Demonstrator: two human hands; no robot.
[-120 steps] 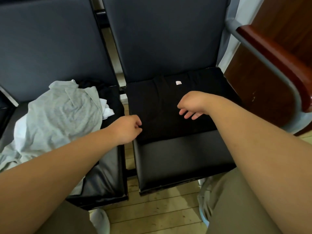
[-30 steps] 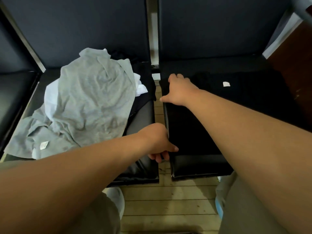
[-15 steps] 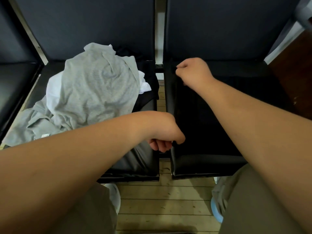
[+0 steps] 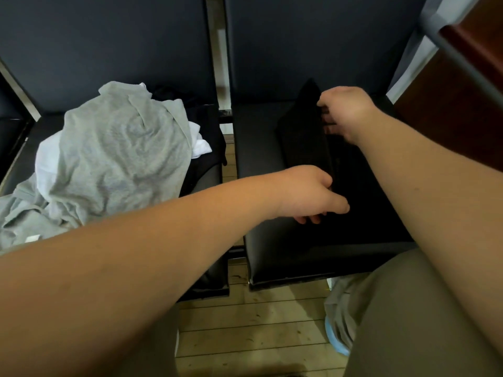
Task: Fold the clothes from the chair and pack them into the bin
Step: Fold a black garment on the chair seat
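Note:
A black garment lies on the right black chair seat, its left side lifted off the seat and turned over toward the right. My right hand pinches the raised far edge of this black garment. My left hand grips its near edge, fingers curled under the cloth. On the left chair seat sits a heap with a grey garment on top, white cloth and dark cloth beneath it.
A light blue bin rim with grey cloth in it shows at the lower right, behind my right leg. A wooden armrest on a grey metal frame stands at the right. Pale wooden floorboards lie below the seats.
Both hands took hold of the black garment's left edge and lifted it rightward, baring the left part of the right seat. The view shifted slightly left.

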